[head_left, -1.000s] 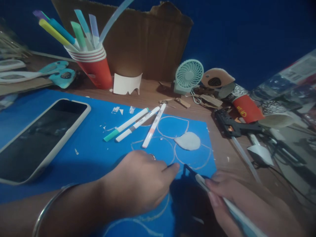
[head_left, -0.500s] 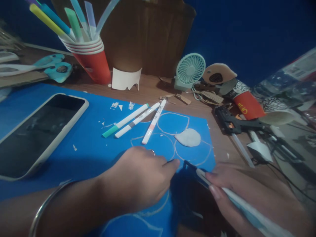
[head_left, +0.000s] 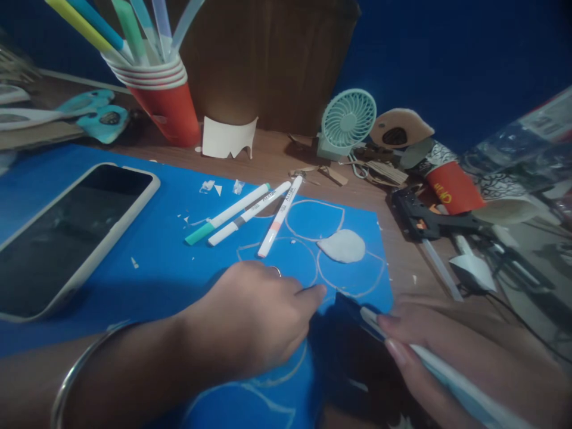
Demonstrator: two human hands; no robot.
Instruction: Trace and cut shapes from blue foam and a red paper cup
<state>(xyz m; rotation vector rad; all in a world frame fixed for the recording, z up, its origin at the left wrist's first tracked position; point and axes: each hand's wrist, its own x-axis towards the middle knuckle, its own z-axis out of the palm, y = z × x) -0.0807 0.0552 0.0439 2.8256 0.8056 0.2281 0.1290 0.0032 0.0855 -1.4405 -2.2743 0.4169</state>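
A blue sheet (head_left: 170, 262) with several leaf-like shapes outlined in pale lines lies on the wooden desk. My left hand (head_left: 257, 313) rests on it with curled fingers, gripping it near its cut edge; the index fingertip points right, and the thumb is hidden. In a pen-like grip, my right hand (head_left: 451, 351) holds a craft knife (head_left: 373, 322) with a white and light-blue handle. Its dark blade meets the sheet's edge just right of my left fingertip. A white leaf-shaped cutout (head_left: 343, 246) lies above the blade on an outlined shape.
Several markers (head_left: 280, 217) lie on the sheet, with a phone (head_left: 74, 235) at left. Behind stand a red cup (head_left: 172, 116) of pens and a small fan (head_left: 350, 122). Blue-handled scissors (head_left: 105, 122) lie far left. A glue gun (head_left: 417, 217) and paper cups (head_left: 453, 186) occupy the right.
The knife and my right hand have shifted slightly to the right. My left hand stays at nearly the same place on the sheet. The view has tilted down a little.
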